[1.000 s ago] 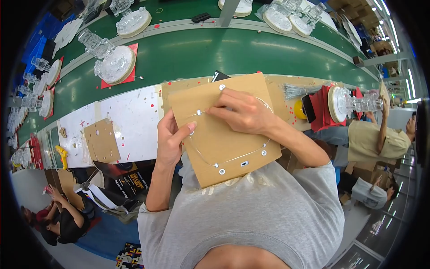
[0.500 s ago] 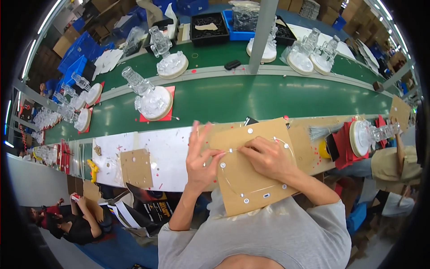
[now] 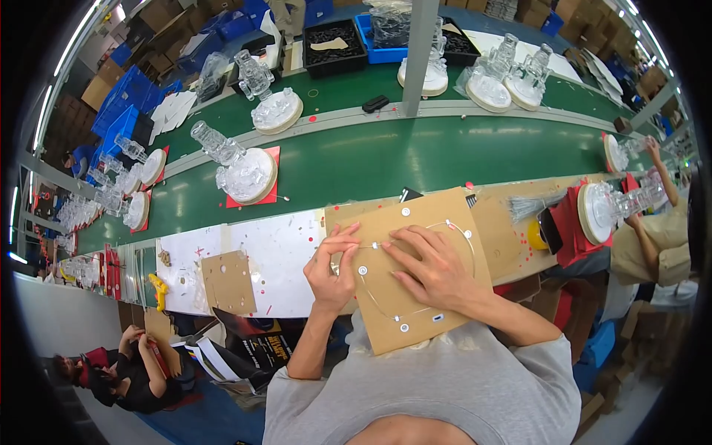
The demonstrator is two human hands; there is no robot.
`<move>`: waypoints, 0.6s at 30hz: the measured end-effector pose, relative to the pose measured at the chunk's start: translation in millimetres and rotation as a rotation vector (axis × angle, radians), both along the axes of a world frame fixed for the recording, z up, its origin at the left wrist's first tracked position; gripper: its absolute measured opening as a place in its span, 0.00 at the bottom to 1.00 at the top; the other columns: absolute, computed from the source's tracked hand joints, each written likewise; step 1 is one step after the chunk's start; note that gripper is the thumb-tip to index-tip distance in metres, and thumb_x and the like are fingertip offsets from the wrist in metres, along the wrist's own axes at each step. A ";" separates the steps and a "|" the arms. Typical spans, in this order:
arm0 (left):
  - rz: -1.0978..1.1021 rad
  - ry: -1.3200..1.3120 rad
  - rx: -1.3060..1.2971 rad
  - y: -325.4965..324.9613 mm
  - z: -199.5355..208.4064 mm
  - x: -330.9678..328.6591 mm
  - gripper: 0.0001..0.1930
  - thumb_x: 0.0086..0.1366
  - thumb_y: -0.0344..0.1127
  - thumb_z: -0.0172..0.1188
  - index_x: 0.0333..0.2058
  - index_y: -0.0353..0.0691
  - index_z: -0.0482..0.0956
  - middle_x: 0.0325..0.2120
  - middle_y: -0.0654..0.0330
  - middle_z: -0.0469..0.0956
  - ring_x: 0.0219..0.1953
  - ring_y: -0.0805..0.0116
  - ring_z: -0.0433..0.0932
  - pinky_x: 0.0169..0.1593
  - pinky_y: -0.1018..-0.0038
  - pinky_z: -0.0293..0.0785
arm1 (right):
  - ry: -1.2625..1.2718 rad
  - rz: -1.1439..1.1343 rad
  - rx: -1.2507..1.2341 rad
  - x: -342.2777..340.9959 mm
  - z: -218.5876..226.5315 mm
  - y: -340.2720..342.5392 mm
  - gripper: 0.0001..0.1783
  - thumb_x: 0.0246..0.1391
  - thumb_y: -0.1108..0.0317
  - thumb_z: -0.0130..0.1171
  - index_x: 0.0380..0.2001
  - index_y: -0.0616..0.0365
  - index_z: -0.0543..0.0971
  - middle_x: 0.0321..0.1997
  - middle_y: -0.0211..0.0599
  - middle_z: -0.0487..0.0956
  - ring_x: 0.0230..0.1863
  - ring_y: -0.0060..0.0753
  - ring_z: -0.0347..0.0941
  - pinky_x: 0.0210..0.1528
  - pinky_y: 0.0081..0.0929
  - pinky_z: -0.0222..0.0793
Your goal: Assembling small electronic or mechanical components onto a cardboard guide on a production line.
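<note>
Cardboard panel (image 3: 393, 297), brown and squarish, sits tilted just in front of the wearer's grey T-shirt (image 3: 423, 386), its far part over the workbench. A thin pale wire (image 3: 474, 256) loops across its face, passing through small white clips such as the one (image 3: 376, 245) near its left edge; round white washers (image 3: 406, 212) and a slotted fitting (image 3: 437, 317) are also set in it.

The left hand (image 3: 331, 271) is at the panel's left edge, fingers bent, thumb and fingertips close together beside that clip; whether they pinch the wire I cannot tell. The right hand (image 3: 439, 273) rests on the panel's face, thumb and fingers apart, index fingertip just beside the same clip.

Left of the panel, a smaller perforated cardboard sheet (image 3: 229, 283) lies on white paper (image 3: 278, 252). To the panel's right are a bundle of grey wires (image 3: 534, 206) and a stack of red sheets (image 3: 569, 222). Beyond the panel runs a green conveyor belt (image 3: 371, 159), bearing a clear plastic model (image 3: 248, 178) on a round base.
</note>
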State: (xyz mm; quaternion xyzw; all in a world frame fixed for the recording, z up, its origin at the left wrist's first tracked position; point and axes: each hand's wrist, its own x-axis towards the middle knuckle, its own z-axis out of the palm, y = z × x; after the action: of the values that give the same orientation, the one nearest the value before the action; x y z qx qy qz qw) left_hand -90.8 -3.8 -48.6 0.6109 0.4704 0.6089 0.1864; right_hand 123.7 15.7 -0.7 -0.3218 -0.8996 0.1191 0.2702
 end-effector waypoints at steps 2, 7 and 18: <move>-0.012 0.013 -0.066 6.5 10.5 -0.8 0.06 0.60 0.13 0.60 0.33 0.30 0.78 0.35 0.49 0.84 0.50 0.48 0.85 0.62 0.51 0.75 | 0.005 -0.010 0.004 -0.8 1.3 3.8 0.26 0.53 0.64 0.68 0.55 0.60 0.79 0.56 0.43 0.75 0.60 0.46 0.71 0.58 0.43 0.69; -0.065 0.253 0.004 17.9 13.4 -10.1 0.04 0.58 0.15 0.64 0.30 0.29 0.83 0.35 0.49 0.86 0.49 0.52 0.86 0.61 0.52 0.76 | 0.080 -0.084 -0.001 4.3 -12.3 2.8 0.25 0.49 0.68 0.69 0.52 0.60 0.81 0.53 0.42 0.77 0.56 0.46 0.74 0.53 0.41 0.74; -0.079 0.070 0.089 14.7 -7.4 -5.6 0.05 0.59 0.12 0.58 0.30 0.28 0.78 0.30 0.49 0.83 0.41 0.50 0.87 0.59 0.47 0.77 | 0.066 -0.010 -0.020 -1.0 -8.3 5.7 0.29 0.51 0.65 0.68 0.57 0.60 0.79 0.53 0.41 0.78 0.56 0.46 0.75 0.57 0.41 0.69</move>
State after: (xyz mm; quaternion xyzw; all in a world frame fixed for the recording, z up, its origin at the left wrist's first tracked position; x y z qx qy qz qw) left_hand -96.4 11.0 -56.0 0.6576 0.4248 0.5996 0.1662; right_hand 122.7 21.4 -9.0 -0.3248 -0.8874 0.1374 0.2969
